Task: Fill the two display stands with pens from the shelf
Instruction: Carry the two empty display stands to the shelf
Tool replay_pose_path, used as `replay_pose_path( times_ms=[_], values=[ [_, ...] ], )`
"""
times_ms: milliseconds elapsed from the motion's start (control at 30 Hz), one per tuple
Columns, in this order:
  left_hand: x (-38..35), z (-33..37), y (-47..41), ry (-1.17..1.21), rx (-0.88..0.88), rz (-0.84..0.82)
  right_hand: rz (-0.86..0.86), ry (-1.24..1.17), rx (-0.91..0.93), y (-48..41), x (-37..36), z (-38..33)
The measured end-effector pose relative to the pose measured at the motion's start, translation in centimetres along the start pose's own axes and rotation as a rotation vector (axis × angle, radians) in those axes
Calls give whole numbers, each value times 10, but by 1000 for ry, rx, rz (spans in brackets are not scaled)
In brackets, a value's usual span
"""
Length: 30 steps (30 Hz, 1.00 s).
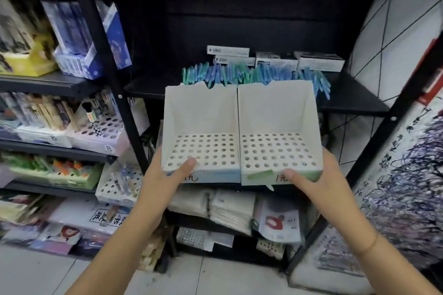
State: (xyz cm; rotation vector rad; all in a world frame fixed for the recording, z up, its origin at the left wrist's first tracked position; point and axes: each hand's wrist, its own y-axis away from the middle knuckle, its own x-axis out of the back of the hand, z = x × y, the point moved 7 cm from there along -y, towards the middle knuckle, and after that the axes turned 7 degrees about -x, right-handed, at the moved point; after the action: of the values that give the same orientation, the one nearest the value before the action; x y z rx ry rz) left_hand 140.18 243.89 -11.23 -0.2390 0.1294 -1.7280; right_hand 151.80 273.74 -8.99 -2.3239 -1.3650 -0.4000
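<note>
Two white cardboard display stands sit side by side in front of me, the left stand (200, 112) and the right stand (279, 112), each with a perforated floor of round holes and no pens in them. My left hand (165, 179) grips the left stand's front corner, thumb on the holed floor. My right hand (318, 182) grips the right stand's front corner, thumb across its front edge. Behind them a heap of blue and green pens (256, 75) lies on the black shelf (354, 100).
White boxes (275, 58) stand behind the pens. A black upright post (115, 84) separates this shelf from left shelves holding pen boxes and holed stands (100, 132). Paper packs (230, 208) lie below. A scribbled sheet (407, 187) hangs at right.
</note>
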Motion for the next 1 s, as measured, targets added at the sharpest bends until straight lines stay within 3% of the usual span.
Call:
replay_pose_path(
  times_ms=[200,500,767,1000],
  values=[
    [-13,59,-27,-82,-182,24,59,-25,74,-27,28,-38],
    [-35,103,-93,-143,-289,-64,89,-17,149,-105,62,-79],
    [-57,136,-213,-274,-381,-43,-39,-16,207,-207,62,-123],
    [-76,123,-330,-328,-352,-93,12,51,99,-329,53,-101]
  ],
)
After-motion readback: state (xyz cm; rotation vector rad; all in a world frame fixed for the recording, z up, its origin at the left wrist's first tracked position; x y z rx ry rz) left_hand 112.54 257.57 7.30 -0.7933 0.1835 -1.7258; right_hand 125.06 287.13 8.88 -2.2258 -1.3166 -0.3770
